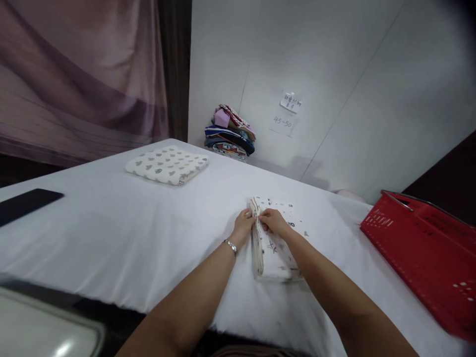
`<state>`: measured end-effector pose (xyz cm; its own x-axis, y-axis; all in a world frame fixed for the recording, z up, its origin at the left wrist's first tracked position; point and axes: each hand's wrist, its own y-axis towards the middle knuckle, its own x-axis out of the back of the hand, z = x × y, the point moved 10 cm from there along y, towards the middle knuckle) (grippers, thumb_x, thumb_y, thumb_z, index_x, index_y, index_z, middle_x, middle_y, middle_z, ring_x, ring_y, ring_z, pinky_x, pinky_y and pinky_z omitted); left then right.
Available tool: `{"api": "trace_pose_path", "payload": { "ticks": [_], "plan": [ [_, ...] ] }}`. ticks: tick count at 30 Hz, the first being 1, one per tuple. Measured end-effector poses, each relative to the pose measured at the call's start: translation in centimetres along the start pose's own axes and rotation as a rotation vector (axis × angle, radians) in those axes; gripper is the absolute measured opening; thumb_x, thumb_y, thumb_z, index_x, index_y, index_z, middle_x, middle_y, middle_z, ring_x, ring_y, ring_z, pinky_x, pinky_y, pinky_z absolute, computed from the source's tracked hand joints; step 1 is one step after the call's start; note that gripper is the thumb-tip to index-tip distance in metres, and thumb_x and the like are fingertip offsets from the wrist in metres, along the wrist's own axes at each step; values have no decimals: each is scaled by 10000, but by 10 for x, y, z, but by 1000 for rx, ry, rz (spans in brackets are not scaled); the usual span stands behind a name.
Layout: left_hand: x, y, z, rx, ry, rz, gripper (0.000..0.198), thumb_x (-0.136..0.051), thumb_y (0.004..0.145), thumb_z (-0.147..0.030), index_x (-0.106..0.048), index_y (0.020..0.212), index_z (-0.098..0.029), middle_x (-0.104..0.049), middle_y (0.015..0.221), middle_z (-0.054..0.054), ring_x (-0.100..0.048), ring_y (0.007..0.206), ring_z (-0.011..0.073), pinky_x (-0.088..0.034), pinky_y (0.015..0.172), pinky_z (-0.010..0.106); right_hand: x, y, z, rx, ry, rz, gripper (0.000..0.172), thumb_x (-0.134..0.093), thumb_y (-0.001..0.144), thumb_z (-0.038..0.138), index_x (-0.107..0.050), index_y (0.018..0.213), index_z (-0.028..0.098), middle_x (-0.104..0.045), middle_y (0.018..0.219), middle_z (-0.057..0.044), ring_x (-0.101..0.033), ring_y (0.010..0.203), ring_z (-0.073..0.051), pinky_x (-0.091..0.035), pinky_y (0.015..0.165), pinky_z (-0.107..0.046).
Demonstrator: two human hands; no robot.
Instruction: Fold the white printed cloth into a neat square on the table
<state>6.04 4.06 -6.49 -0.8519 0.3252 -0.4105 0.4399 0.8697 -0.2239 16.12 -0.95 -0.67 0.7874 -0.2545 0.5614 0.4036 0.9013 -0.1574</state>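
A white cloth with small printed figures (277, 253) lies folded in layers on the white-covered table (156, 228). My left hand (244, 221) is at the left edge of the cloth, its fingers closed on the layered edge. Just right of it, my right hand (272, 221) pinches the same edge from above the cloth. The two hands nearly touch. A bracelet circles my left wrist. The part of the cloth under my right forearm is hidden.
A folded cloth with grey prints (165, 164) lies at the back left. A dark flat object (28, 204) is at the far left. Stacked fabrics (229, 134) stand by the wall. A red basket (424, 248) sits at the right.
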Motion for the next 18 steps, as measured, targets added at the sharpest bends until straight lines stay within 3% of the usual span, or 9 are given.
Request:
{"api": "trace_pose_path", "payload": {
  "ticks": [6,11,18],
  "plan": [
    [2,1,-2,1,80,-23,592,-638,661,-84,-448,1220,-134,-643,1034,111,-620,836,178,-465,734,269,-3,0,-3,-33,5,51,149,-617,692,186,-502,596,182,-533,415,48,-473,325,-80,-301,319,-182],
    [4,2,-1,-15,97,-32,560,-657,698,-193,-450,1213,-123,-634,1050,121,-611,880,182,-457,744,259,-6,1,-6,-31,16,89,140,-573,738,201,-506,618,177,-577,489,27,-504,352,-80,-316,314,-177],
    [1,2,0,-20,85,-9,484,-653,695,-123,-498,1154,-147,-635,1056,115,-609,886,177,-452,754,257,0,6,2,4,-79,63,199,-486,814,256,-502,633,175,-610,561,2,-523,378,-79,-336,344,-175]
  ]
}}
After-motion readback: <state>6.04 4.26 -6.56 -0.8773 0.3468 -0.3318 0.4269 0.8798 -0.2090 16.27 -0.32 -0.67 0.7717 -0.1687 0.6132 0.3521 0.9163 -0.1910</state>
